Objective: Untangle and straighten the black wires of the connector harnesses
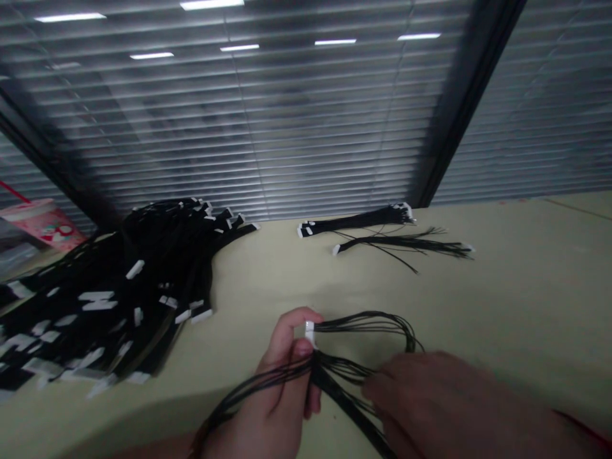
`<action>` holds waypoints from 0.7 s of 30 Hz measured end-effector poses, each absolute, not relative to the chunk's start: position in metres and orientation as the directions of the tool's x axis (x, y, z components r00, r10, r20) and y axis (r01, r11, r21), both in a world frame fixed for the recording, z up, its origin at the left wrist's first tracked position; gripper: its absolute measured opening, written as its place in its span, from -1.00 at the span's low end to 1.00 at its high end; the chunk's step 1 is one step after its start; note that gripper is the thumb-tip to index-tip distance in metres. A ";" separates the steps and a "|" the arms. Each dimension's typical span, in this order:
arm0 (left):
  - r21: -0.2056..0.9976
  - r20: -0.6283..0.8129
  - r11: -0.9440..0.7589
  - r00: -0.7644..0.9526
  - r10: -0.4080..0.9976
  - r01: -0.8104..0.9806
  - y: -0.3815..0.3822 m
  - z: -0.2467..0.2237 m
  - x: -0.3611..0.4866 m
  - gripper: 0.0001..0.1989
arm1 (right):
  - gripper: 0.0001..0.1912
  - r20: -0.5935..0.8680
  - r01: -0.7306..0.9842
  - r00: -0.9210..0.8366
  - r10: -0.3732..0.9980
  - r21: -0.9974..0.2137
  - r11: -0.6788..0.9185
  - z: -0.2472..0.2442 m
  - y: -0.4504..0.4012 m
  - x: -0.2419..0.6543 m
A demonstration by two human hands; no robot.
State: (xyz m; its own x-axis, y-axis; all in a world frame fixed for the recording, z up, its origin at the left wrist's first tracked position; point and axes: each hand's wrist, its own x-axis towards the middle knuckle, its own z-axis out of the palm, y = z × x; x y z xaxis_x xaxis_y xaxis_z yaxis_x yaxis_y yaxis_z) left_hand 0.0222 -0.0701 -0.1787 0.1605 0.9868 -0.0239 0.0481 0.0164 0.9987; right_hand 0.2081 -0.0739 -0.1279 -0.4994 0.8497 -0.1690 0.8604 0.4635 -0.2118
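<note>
Near the bottom middle, my left hand (282, 370) pinches a white connector (310, 333) between thumb and index finger. Thin black wires (368, 322) leave the connector and loop to the right. More wires pass back over my left wrist, and a thicker black strand runs down to the right below the connector. My right hand (421, 395), blurred, is closed around the wires to the right of the connector. Its fingertips are mostly hidden, so which wires it grips cannot be made out.
A large pile of black cables (157, 255) with white connectors covers the left of the table (507, 306). Behind my hands lie a neat cable bundle (358, 218) and a looser one (401, 242). A pink cup (48, 223) with a straw stands far left, before window blinds (287, 127).
</note>
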 end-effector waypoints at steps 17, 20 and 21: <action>0.997 -0.062 0.048 0.289 0.955 0.055 -0.067 -0.176 0.021 -0.74 | -0.83 0.094 0.719 -0.418 0.904 -0.574 0.392 -0.121 -0.066 0.195; 1.000 -0.025 0.023 0.287 0.958 0.010 -0.064 -0.178 0.025 -0.73 | -0.78 -0.032 0.499 -0.529 0.848 -0.820 0.280 -0.111 -0.058 0.202; 1.000 -0.019 0.018 0.289 0.957 0.005 -0.063 -0.179 0.026 -0.71 | -0.77 -0.096 0.391 -0.586 0.804 -0.903 0.176 -0.107 -0.054 0.206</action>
